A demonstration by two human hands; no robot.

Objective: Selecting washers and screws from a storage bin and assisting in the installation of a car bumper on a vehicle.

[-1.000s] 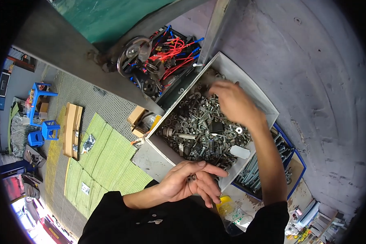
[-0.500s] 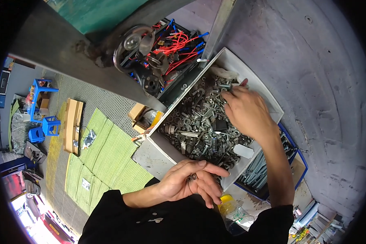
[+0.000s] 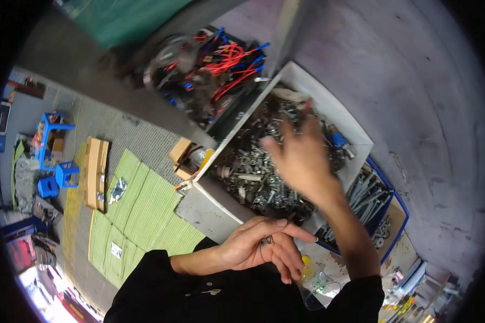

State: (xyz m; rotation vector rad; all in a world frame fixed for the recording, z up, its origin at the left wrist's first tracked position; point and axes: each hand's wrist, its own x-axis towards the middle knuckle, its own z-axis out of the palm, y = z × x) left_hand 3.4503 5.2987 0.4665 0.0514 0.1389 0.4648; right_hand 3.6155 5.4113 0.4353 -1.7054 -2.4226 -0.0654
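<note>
My left hand (image 3: 256, 245) is held palm up at the near edge of a grey bin (image 3: 221, 210), fingers partly curled. A couple of small metal washers (image 3: 265, 240) rest in its palm. Over the bin, my right hand (image 3: 302, 156) is smeared by motion, thumb and fingers spread above the loose hardware (image 3: 253, 177). That heap mixes bolts, nuts, washers and other small metal pieces. Nothing shows in the right fingers, though their tips are blurred. A blue-ended fitting (image 3: 338, 141) lies at the bin's right side.
A blue bin of long bolts (image 3: 369, 196) stands to the right. Beyond a metal frame post (image 3: 161, 113) sits a container of red wires (image 3: 231, 62). A yellow-capped clear bottle (image 3: 318, 282) is near my body. Green matting (image 3: 140, 210) and blue stools (image 3: 66, 173) are at left.
My right hand has lifted and shifted left across the bin, its fingers spreading and uncovering the blue-ended fitting. The left hand has moved slightly right, still holding the washers.
</note>
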